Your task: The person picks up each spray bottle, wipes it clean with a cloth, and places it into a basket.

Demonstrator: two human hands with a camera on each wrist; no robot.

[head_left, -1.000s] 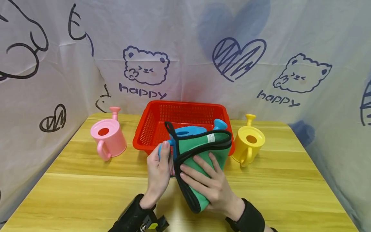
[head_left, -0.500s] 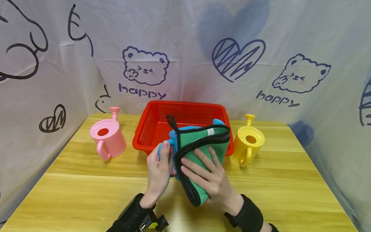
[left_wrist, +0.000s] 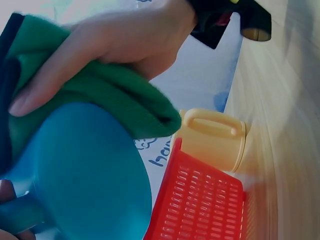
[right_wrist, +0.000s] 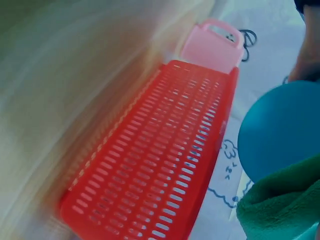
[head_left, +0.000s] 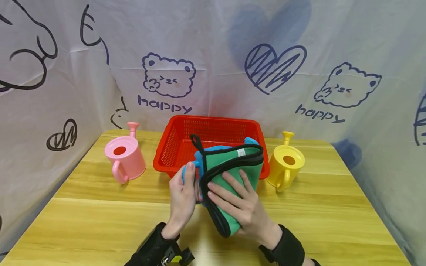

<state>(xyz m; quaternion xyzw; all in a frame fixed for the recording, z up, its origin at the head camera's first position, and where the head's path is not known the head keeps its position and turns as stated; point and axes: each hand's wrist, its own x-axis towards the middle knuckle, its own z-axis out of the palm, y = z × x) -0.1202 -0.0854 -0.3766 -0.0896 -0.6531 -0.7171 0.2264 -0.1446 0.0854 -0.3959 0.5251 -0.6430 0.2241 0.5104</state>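
My left hand [head_left: 181,192] grips the handle of a blue watering can [left_wrist: 100,170], which is held tilted above the table in front of the red basket. A green cloth [head_left: 219,158] with black edging and a loop covers most of the can's side. With spread fingers my right hand [head_left: 241,207] holds this cloth against the can. Its thumb side lies along the green folds in the left wrist view. The can's round base shows in both wrist views. Only part of the blue spout head and upper rim appears past the cloth in the head view.
Behind the hands stands a red perforated basket [head_left: 163,157] on the wooden table [head_left: 100,221]. A pink watering can [head_left: 131,162] is at its left, a yellow watering can [head_left: 283,151] at its right. A white drawn-on sheet [head_left: 213,44] hangs behind.
The right hand and cloth have shifted slightly up and left, covering more of the blue can's top and spout head. The left hand keeps its grip, nearly still.
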